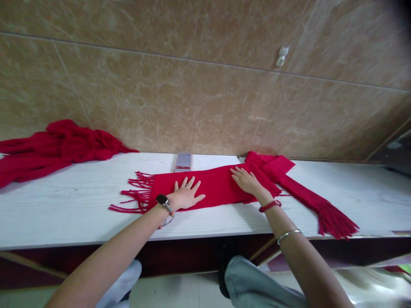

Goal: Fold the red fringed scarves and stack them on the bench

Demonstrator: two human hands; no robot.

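Note:
A red scarf [215, 184] lies stretched flat across the white table, its fringe spread out toward the left. My left hand [186, 194] rests on the scarf near that fringed end, fingers spread and palm down. Farther right, my right hand [246, 180] also lies flat on the same cloth, with nothing gripped. Just beyond my right hand sits another length of red scarf [292, 184], folded over at the back, its fringed end reaching toward the front edge. Whether it joins the flat piece I cannot tell.
A bunched heap of red cloth [67, 145] lies at the left against the tiled wall [192, 94]. Behind the scarf stands a small clear box or card [183, 162]. The white table [80, 214] is narrow, its front edge close to my legs.

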